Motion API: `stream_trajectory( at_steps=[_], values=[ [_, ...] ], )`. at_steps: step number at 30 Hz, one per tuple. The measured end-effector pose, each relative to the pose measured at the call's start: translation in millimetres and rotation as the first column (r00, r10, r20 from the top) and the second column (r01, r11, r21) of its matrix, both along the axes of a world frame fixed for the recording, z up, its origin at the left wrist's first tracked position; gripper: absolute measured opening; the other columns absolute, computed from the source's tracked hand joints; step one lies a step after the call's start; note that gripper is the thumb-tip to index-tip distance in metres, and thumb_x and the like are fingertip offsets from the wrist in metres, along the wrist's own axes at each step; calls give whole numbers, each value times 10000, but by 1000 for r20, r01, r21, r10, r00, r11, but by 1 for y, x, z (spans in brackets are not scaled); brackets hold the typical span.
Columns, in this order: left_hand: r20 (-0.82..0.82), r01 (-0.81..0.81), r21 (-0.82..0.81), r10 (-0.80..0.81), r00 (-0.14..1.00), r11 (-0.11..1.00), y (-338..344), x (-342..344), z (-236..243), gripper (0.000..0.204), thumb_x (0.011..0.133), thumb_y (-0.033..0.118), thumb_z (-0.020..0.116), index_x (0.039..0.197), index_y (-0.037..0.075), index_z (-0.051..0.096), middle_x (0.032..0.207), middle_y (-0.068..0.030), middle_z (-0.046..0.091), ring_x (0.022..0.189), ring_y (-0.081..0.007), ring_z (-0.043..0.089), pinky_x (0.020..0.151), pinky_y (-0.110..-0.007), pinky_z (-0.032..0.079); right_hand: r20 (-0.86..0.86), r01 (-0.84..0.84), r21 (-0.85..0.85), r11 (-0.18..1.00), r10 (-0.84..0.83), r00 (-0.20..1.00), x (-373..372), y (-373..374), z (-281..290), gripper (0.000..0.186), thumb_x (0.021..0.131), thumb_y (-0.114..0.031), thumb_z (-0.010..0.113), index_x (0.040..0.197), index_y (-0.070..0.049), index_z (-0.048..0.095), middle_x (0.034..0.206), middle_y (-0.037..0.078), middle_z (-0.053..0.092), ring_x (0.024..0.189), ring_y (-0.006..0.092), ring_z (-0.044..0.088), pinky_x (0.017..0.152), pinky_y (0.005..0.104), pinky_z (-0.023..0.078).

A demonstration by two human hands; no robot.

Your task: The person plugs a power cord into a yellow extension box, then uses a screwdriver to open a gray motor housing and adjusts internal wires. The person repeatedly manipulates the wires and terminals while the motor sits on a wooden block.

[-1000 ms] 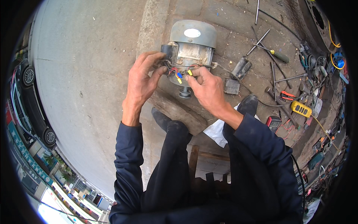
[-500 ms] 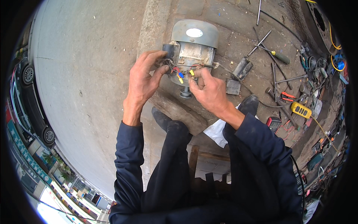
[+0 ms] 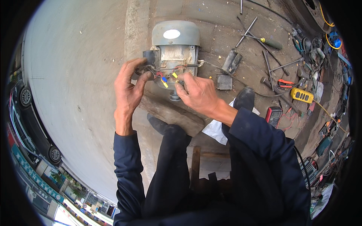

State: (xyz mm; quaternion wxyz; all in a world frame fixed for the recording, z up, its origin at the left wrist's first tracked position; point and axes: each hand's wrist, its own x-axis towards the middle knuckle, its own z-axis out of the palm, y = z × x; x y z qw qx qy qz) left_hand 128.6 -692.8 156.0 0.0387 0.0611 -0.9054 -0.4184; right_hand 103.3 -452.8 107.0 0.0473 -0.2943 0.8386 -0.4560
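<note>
A grey electric motor [image 3: 176, 33] lies on the ground before me, its pulley [image 3: 174, 95] facing my side. Thin wires [image 3: 154, 70] come out beside the black cylinder [image 3: 151, 57] on its left. My left hand [image 3: 128, 84] is closed around these wires, thumb and fingers curled at the motor's edge. Among the wires are a blue connector [image 3: 164, 79], a yellow one [image 3: 165, 85] below it and another yellow connector [image 3: 174, 75]. Close to that last one, my right hand [image 3: 198, 92] pinches something too small to make out. A black cable [image 3: 192, 65] crosses the motor above it.
A wooden block [image 3: 173, 113] lies below the pulley. To the right are a dark cylindrical part [image 3: 232, 61], a screwdriver [image 3: 271, 43], T-shaped wrenches [image 3: 270, 70], a yellow multi-button box [image 3: 302, 95] and a red-and-black meter [image 3: 273, 115]. Clutter lines the right edge; a parked car [image 3: 32, 120] stands far left.
The view has shifted, putting the motor and both hands farther left in the picture. My right fingertips have drawn slightly away from the yellow connector. My left hand keeps its place at the wires.
</note>
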Motion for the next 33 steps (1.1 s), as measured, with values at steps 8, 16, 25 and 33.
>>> stream_trajectory(
  at_steps=[8, 16, 25, 33],
  values=[
    [14, -10, -25, 11, 1000, 1000, -1, -4, -6, 382, 901, -9, 816, 1271, 18, 723, 1160, -67, 747, 1075, -163, 669, 991, -319, 519, -91, -29, -103, 994, 20, 996, 1, 2, -15, 171, 895, -61, 748, 1002, -35, 618, 762, 115, 669, 652, 300, 697, 585, 414, 553],
    [14, 34, -82, -33, 999, 996, 0, -14, 1, 350, 905, 18, 830, 1243, 14, 739, 1191, -88, 758, 1082, -173, 689, 979, -325, 536, 80, -178, -171, 969, 193, 978, 5, 13, -15, 169, 878, -141, 756, 877, -57, 609, 735, 127, 643, 617, 355, 649, 551, 465, 518],
    [-25, 240, -285, -258, 966, 928, 13, -57, 33, 291, 888, -20, 803, 1168, 46, 762, 1238, -92, 754, 1085, -228, 727, 946, -348, 588, 276, 156, -147, 977, -111, 955, -55, 32, 15, 111, 933, -84, 661, 1010, -8, 687, 932, 171, 712, 767, 335, 710, 691, 445, 560],
    [-133, 441, -369, -515, 847, 819, 36, -98, 22, 269, 830, -16, 751, 1084, 63, 711, 1157, -78, 721, 1054, -338, 678, 910, -447, 568, 539, 130, -96, 987, -59, 840, -75, 26, 24, 188, 934, -135, 663, 1036, 7, 733, 900, 138, 698, 754, 229, 673, 714, 373, 546]
  ],
)
